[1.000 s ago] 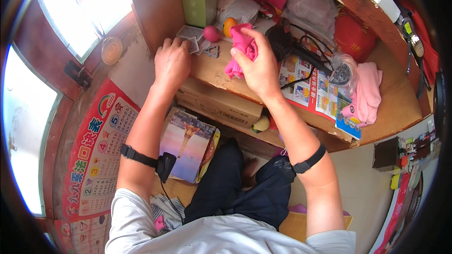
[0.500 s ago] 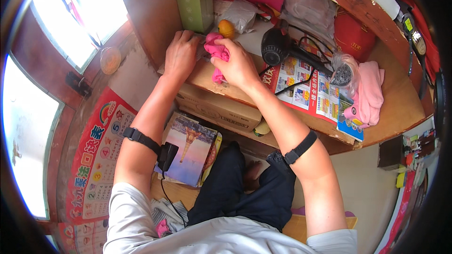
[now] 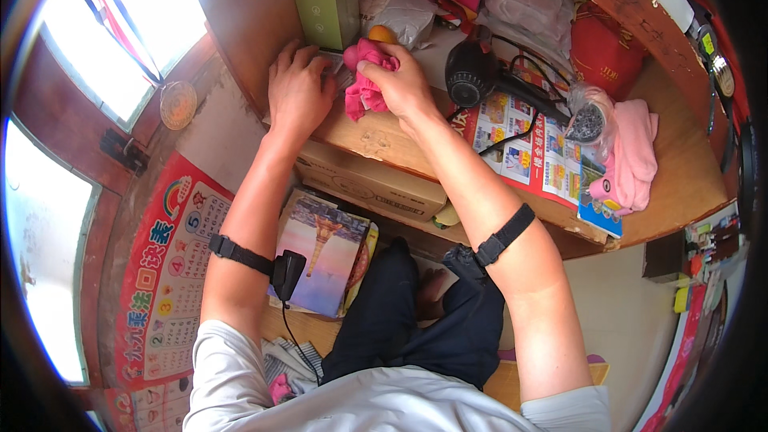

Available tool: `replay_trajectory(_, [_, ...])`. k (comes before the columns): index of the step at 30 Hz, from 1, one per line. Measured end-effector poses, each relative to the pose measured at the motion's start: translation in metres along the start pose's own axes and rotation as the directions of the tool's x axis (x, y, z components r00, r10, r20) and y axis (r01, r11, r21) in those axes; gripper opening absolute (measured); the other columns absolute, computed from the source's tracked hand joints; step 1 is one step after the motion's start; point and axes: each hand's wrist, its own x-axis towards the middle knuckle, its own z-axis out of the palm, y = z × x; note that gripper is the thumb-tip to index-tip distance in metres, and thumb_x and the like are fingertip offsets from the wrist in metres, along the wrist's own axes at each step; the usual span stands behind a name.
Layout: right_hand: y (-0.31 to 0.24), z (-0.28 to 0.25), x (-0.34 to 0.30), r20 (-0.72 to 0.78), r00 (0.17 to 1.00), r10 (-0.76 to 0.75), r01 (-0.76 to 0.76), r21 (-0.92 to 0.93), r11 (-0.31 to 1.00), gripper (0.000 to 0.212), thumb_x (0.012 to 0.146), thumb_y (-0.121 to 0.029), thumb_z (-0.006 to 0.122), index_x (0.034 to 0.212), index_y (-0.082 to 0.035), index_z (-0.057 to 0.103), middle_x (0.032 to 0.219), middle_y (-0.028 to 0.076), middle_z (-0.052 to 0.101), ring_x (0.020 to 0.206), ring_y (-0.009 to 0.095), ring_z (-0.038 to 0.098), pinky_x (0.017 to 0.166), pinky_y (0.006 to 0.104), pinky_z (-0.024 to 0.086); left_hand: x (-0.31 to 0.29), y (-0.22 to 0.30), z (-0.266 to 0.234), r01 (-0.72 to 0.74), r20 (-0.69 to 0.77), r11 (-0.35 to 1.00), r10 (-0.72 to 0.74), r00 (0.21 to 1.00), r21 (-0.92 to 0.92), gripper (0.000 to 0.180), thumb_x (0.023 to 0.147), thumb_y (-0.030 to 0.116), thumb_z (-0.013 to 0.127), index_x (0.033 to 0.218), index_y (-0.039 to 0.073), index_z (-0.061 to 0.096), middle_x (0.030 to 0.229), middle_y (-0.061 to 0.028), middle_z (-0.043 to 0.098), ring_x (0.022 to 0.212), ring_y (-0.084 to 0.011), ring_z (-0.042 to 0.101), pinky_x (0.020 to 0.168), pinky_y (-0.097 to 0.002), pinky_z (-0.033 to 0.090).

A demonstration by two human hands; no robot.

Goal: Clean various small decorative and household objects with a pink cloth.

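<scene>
- Right hand (image 3: 406, 90): closed, with the pink cloth (image 3: 365, 98) pinched between thumb and fingers. One second earlier the cloth was held farther right, in front of the orange ball (image 3: 382, 33); at this moment it was nearer the left hand.
- Pink cloth: bunched at the top, its lower end hanging loose over the front of the wooden shelf (image 3: 400, 140). Contact with the shelf could not be confirmed.
- Left hand (image 3: 301, 90): palm down, partly open, fingers bent and spread more than half a second earlier. The fingertips lay near the base of the green box (image 3: 328, 10). Whether they gripped anything could not be told.
- Pink ball (image 3: 350, 57): earlier in plain view, now located at the cloth's upper left edge and partly covered.
- Orange ball: partly hidden behind the right hand.
- Hair dryer (image 3: 470, 72): unchanged, lying to the right of the right hand.
- Consequence (judged): with the cloth shifted left, both hands were working close together at the left end of the shelf, and the area by the hair dryer was not involved.
</scene>
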Motion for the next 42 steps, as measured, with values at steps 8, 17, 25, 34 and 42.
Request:
replay_trajectory(8, [-0.028,-0.006,-0.04,-0.029,0.947,-0.319,0.262,-0.501,0.825,0.055,0.087,-0.026,0.082,0.128,0.0,0.058,0.12,0.027,0.07,0.112,0.042,0.069,0.096,0.0458,0.054,-0.011,0.014,-0.008,-0.035,-0.069,0.998,0.032,0.997,-0.051,0.047,0.09,0.009,0.066,0.136,0.0,0.06,0.14,-0.0201,0.061,0.137,-0.041,0.052,0.114,-0.0505,0.043])
replay_trajectory(17, [-0.041,-0.037,-0.078,0.132,0.958,-0.254,0.261,-0.762,0.592,0.061,0.095,-0.049,0.071,0.132,-0.001,0.063,0.132,0.028,0.062,0.123,0.046,0.061,0.104,0.0517,0.051,-0.032,0.075,-0.024,-0.066,-0.105,0.924,0.028,0.994,-0.377,0.044,0.086,0.0,0.066,0.129,-0.001,0.06,0.123,-0.0228,0.064,0.112,-0.0429,0.059,0.099,-0.0504,0.05])
replay_trajectory(25, [-0.093,-0.09,-0.173,0.223,0.834,-0.505,0.523,-0.61,0.595,0.033,0.096,-0.016,0.073,0.125,-0.001,0.067,0.115,0.017,0.07,0.1,0.035,0.072,0.087,0.0385,0.06,-0.099,0.133,-0.071,-0.041,-0.117,0.788,-0.04,0.992,-0.615,0.007,0.099,-0.002,0.064,0.106,-0.001,0.061,0.092,-0.0109,0.062,0.076,-0.0221,0.059,0.071,-0.0325,0.05])
replay_trajectory(34, [0.077,-0.18,-0.274,-0.122,0.957,0.263,-0.29,-0.399,0.87,0.049,0.096,-0.006,0.07,0.142,0.0,0.055,0.139,0.02,0.067,0.124,0.028,0.068,0.101,0.0392,0.057,-0.247,0.218,0.033,0.771,0.781,0.246,-0.08,0.62,-0.587,0.045,0.106,0.009,0.059,0.148,-0.007,0.05,0.141,-0.0233,0.063,0.135,-0.0271,0.061,0.109,-0.0361,0.05])
replay_trajectory(42, [0.202,-0.194,-0.257,-0.078,0.957,0.279,-0.285,-0.417,0.863,0.075,0.082,-0.008,0.074,0.151,-0.003,0.044,0.144,0.024,0.06,0.137,0.037,0.058,0.113,0.0444,0.047,-0.275,0.261,0.114,0.729,0.733,0.299,-0.123,0.669,-0.615,0.068,0.093,0.009,0.069,0.154,-0.003,0.04,0.145,-0.0237,0.058,0.139,-0.0332,0.055,0.117,-0.0412,0.042])
